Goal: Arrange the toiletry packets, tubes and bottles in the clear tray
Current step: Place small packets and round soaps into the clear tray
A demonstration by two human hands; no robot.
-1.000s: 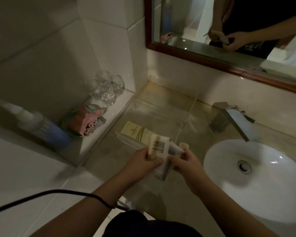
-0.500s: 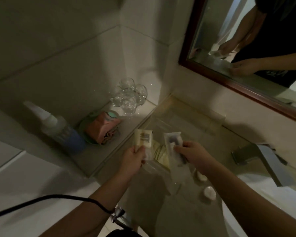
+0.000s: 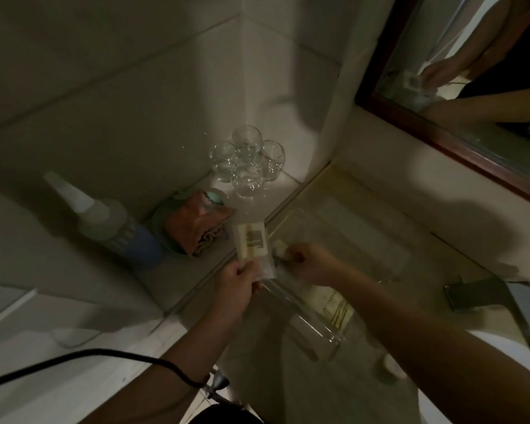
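My left hand [image 3: 237,278] holds a cream toiletry packet [image 3: 253,243] upright by its lower end, above the near-left corner of the clear tray [image 3: 364,234]. My right hand [image 3: 311,263] is closed on a small pale packet [image 3: 280,250] just right of it, low over the tray's left part. A cream tube with gold stripes [image 3: 331,306] lies at the tray's near edge, partly under my right forearm. A small white bottle [image 3: 390,367] stands on the counter in front of the tray. The picture is dim and blurred.
A cluster of clear glasses [image 3: 247,160] stands on the ledge in the corner. Beside it sit a dish with a pink folded cloth [image 3: 196,224] and a blue-and-white bottle [image 3: 110,221]. A metal faucet [image 3: 499,304] and the white sink [image 3: 487,393] lie at right; a mirror [image 3: 471,71] hangs above.
The view has swung left and down. My right hand moved left and lower over the tray, close to my left hand. The long clear packet it held earlier is no longer in it.
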